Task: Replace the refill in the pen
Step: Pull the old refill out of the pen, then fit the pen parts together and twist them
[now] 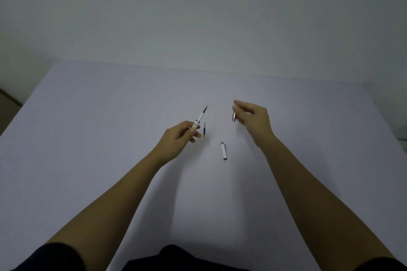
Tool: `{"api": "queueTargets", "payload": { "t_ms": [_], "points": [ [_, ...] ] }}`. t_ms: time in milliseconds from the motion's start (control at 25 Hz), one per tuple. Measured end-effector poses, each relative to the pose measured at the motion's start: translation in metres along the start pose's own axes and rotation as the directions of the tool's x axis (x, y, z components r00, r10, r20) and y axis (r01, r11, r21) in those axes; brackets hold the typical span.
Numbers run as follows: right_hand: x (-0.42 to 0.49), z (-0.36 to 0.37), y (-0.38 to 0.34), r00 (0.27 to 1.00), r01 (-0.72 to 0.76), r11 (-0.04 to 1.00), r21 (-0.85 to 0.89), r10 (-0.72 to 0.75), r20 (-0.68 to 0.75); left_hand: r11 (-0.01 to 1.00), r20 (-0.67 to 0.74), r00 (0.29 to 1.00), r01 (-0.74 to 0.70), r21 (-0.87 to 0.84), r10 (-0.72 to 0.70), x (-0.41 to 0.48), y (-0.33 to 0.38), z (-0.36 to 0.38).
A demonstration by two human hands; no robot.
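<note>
My left hand grips the lower end of a white pen barrel, held off the table and pointing up and to the right; a thin dark refill tip sticks out of its top. My right hand pinches a small silvery pen part between thumb and fingers, a hand's width to the right of the barrel. A short dark refill with a yellow end lies on the table just right of my left fingers. A white cap with a grey end lies nearer to me, between my two wrists.
The work surface is a pale lilac table, its far edge meeting a plain white wall. A strip of brown floor or furniture shows at the far left edge. My dark clothing fills the bottom of the view.
</note>
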State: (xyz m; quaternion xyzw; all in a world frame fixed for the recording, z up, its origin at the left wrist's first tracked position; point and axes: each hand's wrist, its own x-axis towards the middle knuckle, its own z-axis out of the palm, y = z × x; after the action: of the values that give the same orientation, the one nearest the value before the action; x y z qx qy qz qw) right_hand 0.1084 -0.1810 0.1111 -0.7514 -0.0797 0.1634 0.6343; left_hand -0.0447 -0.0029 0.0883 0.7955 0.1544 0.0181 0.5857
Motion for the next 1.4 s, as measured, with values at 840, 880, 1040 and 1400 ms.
{"api": "queueTargets", "payload": {
  "t_ms": [840,880,1040,1400],
  "points": [
    [0.004,0.003,0.109,0.964,-0.265,0.843,-0.469,0.225,-0.14,0.997,-0.016,0.999,0.039,0.065,-0.038,0.031,-0.012,0.003],
    [0.005,0.003,0.107,0.967,-0.254,0.838,-0.483,0.212,-0.142,0.997,-0.017,0.999,0.044,0.065,-0.043,0.032,-0.012,0.003],
    [0.006,0.012,0.09,0.988,-0.151,0.884,-0.442,0.128,-0.081,0.997,-0.017,0.999,0.053,0.058,-0.052,0.032,-0.01,0.008],
    [0.003,0.04,0.03,0.974,-0.05,0.998,0.028,0.043,0.224,0.982,0.069,0.996,0.044,0.185,-0.057,0.022,-0.012,0.016]
  ]
}}
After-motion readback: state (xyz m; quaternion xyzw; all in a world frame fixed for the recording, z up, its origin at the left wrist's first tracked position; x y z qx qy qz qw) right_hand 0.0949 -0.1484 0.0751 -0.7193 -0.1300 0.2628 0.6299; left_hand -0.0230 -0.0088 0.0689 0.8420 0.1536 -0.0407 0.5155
